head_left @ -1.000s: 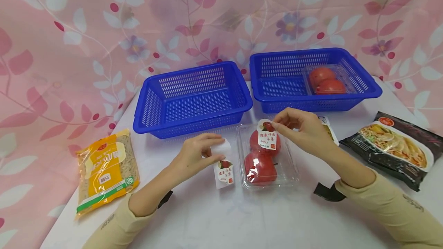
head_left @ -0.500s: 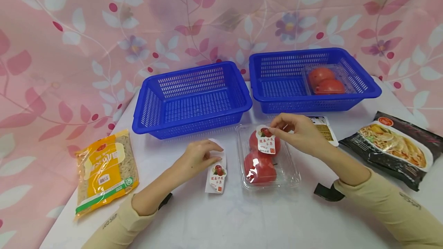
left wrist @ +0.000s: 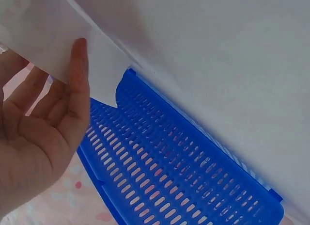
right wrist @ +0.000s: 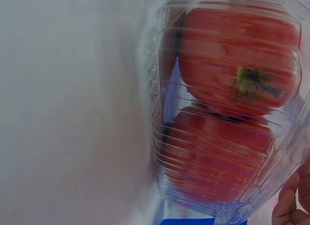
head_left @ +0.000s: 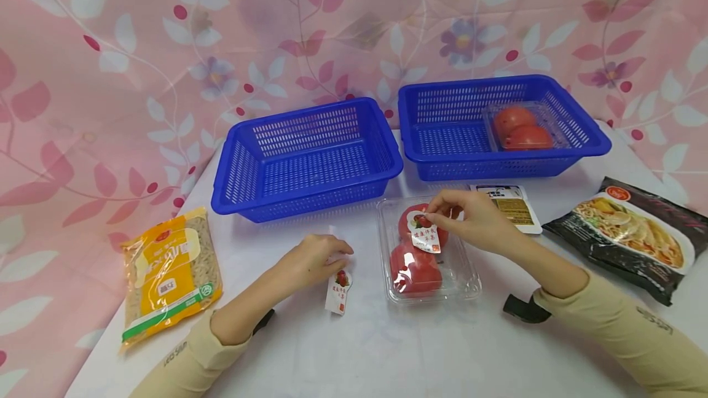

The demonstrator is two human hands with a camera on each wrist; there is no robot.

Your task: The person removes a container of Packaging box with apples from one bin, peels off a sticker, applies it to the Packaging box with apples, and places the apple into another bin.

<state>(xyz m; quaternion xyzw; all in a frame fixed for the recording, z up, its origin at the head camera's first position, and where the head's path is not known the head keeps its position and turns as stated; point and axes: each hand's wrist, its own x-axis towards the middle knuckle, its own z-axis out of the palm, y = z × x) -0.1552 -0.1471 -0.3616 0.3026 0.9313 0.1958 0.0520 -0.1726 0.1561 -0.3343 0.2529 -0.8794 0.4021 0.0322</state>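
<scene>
A clear plastic box (head_left: 460, 284) holds two red apples (head_left: 416, 270); its ribbed side fills much of the right wrist view. Over its lid, my right hand (head_left: 480, 220) pinches the top of a white apple label (head_left: 424, 239) between thumb and finger. The label overlaps the farther apple in the head view. Left of the box, my left hand (head_left: 311, 263) holds a strip of paper (head_left: 336, 297) bearing another such label. In the left wrist view the thumb and fingers grip the strip's pale sheet (left wrist: 101, 62).
Two blue baskets (head_left: 310, 204) stand behind; the right one contains a clear box of red fruit (head_left: 522, 131). An orange-and-clear food bag (head_left: 171, 275) lies left. On the right are a flat white-and-gold packet (head_left: 514, 207) and a black noodle packet (head_left: 630, 232).
My left hand has drawn the label strip left and toward me, away from the box. My right hand has shifted slightly left and lower with its label, which now tilts over the apples.
</scene>
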